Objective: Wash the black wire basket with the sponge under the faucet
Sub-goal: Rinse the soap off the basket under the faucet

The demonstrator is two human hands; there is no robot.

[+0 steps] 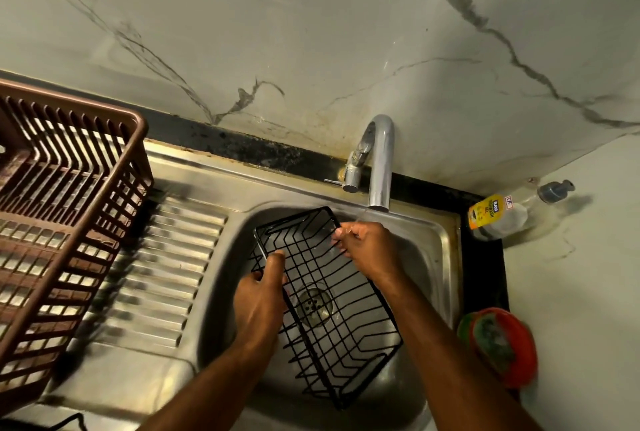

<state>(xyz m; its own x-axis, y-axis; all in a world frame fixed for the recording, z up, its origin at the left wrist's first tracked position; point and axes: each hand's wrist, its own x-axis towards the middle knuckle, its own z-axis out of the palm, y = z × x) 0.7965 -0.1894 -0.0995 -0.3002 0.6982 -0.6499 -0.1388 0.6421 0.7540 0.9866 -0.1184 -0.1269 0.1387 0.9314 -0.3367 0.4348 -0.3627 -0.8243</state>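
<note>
The left hand (261, 295) is closed on the left long edge of the black wire basket (325, 295), thumb laid along the rim wire and fingers wrapped beneath it. The right hand (367, 247) is at the far right corner of the basket, fingers curled around or against the rim wires there. Whether it pinches a wire or only rubs it cannot be determined. No sponge is visible in either hand.

The basket is held inside the sink (440, 250), tilted, above the drain (315, 304), which shows through the wire grid. Its long axis runs from the far left, near the faucet (381, 167), toward the near right, close to the person. The far short end lies just below and left of the spout. A thin stream of water (362, 214) falls from the spout onto the right hand and the far corner of the basket.

The sponge (498, 344), green with a red surround, lies on the tabletop (571, 292) to the right of the sink, well apart from both hands. It is on the right-hand side, so the right hand is the nearer one. Judgement: scrubbing has not started here; the likely next move is for the right hand to leave the basket and reach right and back for the sponge while the left hand alone supports the basket.

A soap bottle (502, 214) lies on its side on the tabletop beyond the sponge. A brown dish rack (65, 209) stands on the drainboard to the left.
</note>
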